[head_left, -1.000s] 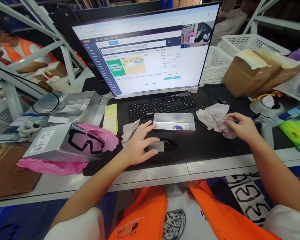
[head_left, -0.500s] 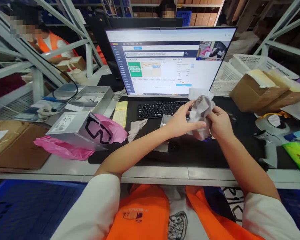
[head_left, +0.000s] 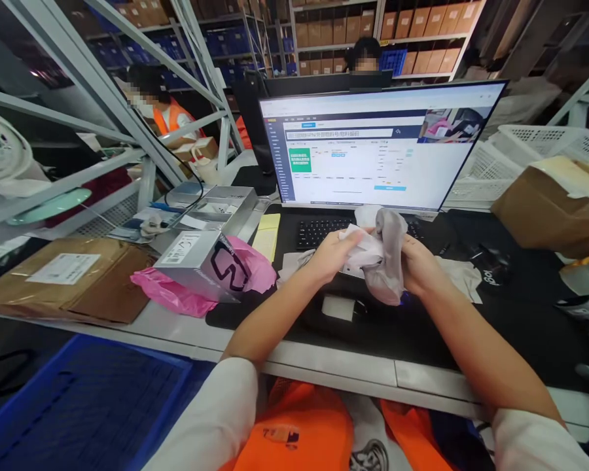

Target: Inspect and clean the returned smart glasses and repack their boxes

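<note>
Over the keyboard point(head_left: 321, 230), my left hand point(head_left: 330, 256) pinches crumpled white tissue-like wrapping point(head_left: 366, 250). My right hand point(head_left: 421, 267) grips a soft grey cloth pouch point(head_left: 390, 258) that droops beside the wrapping. The two materials touch, and whatever may be inside them is hidden. A pale piece of cloth point(head_left: 459, 278) lies right of my right hand, next to a black item with white lettering point(head_left: 493, 267). Below my hands are a white pad point(head_left: 338, 307) and a black mouse point(head_left: 360, 309).
A silver goggle box point(head_left: 201, 265) rests on pink plastic point(head_left: 174, 294) at left. Beyond stand a cardboard carton point(head_left: 63, 275) and an open grey box point(head_left: 226, 203). The monitor point(head_left: 363, 170) rises behind the keyboard. A brown package point(head_left: 544, 203) stands right; a blue crate point(head_left: 83, 399) sits below the desk.
My head view has swung left, so the scene sits further right. The crumpled grey bundle is now spread out more, with white wrapping in my left hand and the grey pouch in my right.
</note>
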A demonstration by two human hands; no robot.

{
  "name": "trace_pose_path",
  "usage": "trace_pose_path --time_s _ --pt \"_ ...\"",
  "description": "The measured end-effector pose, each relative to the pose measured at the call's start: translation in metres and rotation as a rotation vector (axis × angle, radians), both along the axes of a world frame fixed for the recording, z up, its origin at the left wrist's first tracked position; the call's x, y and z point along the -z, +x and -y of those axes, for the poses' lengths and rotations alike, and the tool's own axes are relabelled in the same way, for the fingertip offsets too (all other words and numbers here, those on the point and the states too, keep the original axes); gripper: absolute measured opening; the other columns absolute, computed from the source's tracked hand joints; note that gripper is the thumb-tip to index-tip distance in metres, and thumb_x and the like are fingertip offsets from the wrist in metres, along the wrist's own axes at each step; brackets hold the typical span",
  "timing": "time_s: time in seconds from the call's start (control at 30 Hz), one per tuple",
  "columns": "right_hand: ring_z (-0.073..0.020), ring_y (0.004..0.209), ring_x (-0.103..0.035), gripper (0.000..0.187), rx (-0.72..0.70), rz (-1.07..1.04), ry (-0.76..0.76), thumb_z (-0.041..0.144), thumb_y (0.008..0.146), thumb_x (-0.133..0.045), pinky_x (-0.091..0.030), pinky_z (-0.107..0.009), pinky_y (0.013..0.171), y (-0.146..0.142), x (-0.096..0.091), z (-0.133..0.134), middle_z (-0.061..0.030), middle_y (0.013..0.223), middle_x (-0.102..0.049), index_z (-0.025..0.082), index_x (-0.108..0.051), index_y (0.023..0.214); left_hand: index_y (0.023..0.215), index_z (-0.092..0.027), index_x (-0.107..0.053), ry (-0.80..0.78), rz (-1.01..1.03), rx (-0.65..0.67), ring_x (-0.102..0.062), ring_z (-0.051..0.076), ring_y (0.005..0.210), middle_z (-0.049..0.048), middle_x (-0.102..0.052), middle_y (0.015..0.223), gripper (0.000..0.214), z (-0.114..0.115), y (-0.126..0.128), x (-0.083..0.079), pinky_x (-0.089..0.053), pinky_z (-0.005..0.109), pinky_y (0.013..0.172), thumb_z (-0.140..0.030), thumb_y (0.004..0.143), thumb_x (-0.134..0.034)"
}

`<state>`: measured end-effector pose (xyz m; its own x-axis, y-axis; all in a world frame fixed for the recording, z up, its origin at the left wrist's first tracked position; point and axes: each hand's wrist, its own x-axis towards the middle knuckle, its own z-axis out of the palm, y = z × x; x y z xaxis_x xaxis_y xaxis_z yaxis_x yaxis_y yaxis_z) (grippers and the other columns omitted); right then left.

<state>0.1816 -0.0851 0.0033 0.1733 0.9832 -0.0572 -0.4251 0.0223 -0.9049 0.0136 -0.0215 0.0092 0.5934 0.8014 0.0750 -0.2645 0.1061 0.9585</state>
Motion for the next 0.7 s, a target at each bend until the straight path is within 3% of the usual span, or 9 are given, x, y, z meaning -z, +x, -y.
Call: trace_pose_path --time_s 0.1,0.23,0.43,0.6,0.7 --pt "-0.0174 0.073 -0.065 0.033 0.087 0.064 0.021 0.044 0.07 -0.087 -0.053 -0.027 0.066 -0.004 0.009 0.001 -0.0021 0.085 -0.073 0.021 -0.074 0.09 0.119 -0.013 -0.075 0.122 -0.072 0.022 -0.068 0.017 0.088 0.0107 -0.076 0.106 0.068 -0.001 -0.004 0.005 -0.052 0.027 0.08 -0.068 0.078 -0.075" --pt "-0.0153 0.066 -0.059 0.028 0.196 0.328 0.122 0.048 0.081 -0.078 -0.047 -0.025 0.06 -0.001 0.016 0.005 -0.0001 0.077 -0.068 0.022 -0.069 0.084 0.123 -0.012 -0.071 0.374 -0.218 0.032 -0.067 0.02 0.097 0.0114 -0.074 0.11 0.071 -0.004 -0.011 0.006 -0.05 0.031 0.09 -0.072 0.084 -0.065" --pt "-0.0118 0.06 -0.051 0.028 0.387 0.659 0.183 0.047 0.089 -0.073 -0.04 -0.023 0.055 0.019 0.004 0.014 0.0007 0.072 -0.062 0.021 -0.069 0.081 0.102 -0.015 -0.074 0.748 -0.395 0.032 -0.065 0.022 0.105 0.0094 -0.072 0.109 0.059 -0.008 -0.036 -0.014 -0.046 0.031 0.096 -0.066 0.099 -0.045" --pt "-0.0166 0.06 -0.058 0.029 0.408 0.602 0.171 0.053 0.088 -0.074 -0.047 -0.028 0.05 0.035 -0.014 0.023 -0.0033 0.077 -0.068 0.024 -0.071 0.086 0.083 -0.015 -0.069 0.762 -0.458 -0.02 -0.061 0.018 0.079 0.0044 -0.067 0.081 0.057 -0.012 -0.054 -0.027 -0.046 0.028 0.076 -0.062 0.101 -0.042" --pt "-0.0174 0.058 -0.058 0.024 0.463 0.577 0.167 0.05 0.087 -0.075 -0.049 -0.03 0.047 0.051 -0.02 0.025 -0.0029 0.074 -0.068 0.026 -0.071 0.083 0.079 -0.016 -0.066 0.748 -0.436 -0.037 -0.061 0.017 0.077 0.0038 -0.065 0.079 0.055 -0.018 -0.061 -0.03 -0.045 0.026 0.073 -0.062 0.099 -0.045"
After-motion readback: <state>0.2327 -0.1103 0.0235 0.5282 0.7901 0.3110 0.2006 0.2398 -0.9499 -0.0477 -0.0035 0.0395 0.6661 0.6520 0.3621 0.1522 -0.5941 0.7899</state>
